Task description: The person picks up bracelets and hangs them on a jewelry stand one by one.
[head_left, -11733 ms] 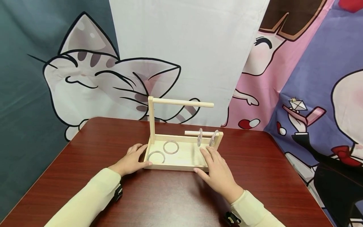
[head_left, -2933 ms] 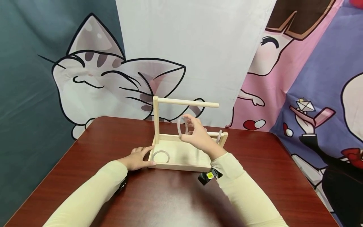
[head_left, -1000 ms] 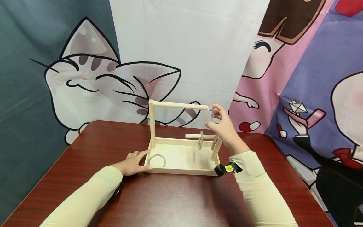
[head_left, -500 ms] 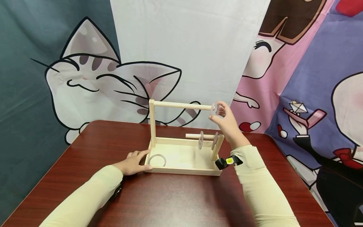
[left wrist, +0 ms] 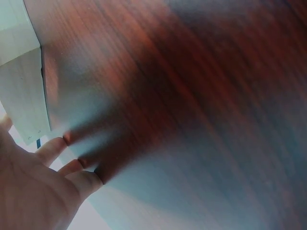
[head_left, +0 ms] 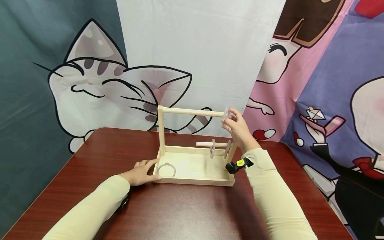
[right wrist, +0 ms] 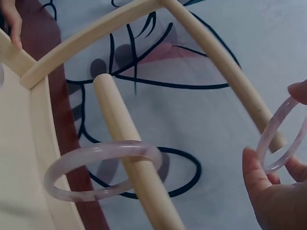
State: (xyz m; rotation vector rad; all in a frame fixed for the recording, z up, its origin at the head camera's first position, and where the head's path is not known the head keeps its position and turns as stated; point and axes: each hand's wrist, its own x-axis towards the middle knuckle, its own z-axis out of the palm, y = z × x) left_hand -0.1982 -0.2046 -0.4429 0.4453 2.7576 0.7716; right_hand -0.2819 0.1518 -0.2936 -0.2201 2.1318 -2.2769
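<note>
In the head view my right hand pinches a pale translucent bangle at the free end of the upper rod of a wooden display stand. The right wrist view has that rod's tip inside the held bangle. Two more bangles hang around the lower rod, one midway, another near the right post. A further bangle lies in the stand's tray, front left. My left hand rests at the tray's left end, thumb on its front corner, fingers extended.
The stand sits on a reddish-brown table. Behind it hangs a cartoon-printed cloth. The tray's left post carries the upper rod, and a shorter right post carries the lower one.
My right hand took a bangle from the tray, carried it up and right, and brought it around the upper rod's end. A second bangle has stayed in the tray. My left hand keeps its place.
</note>
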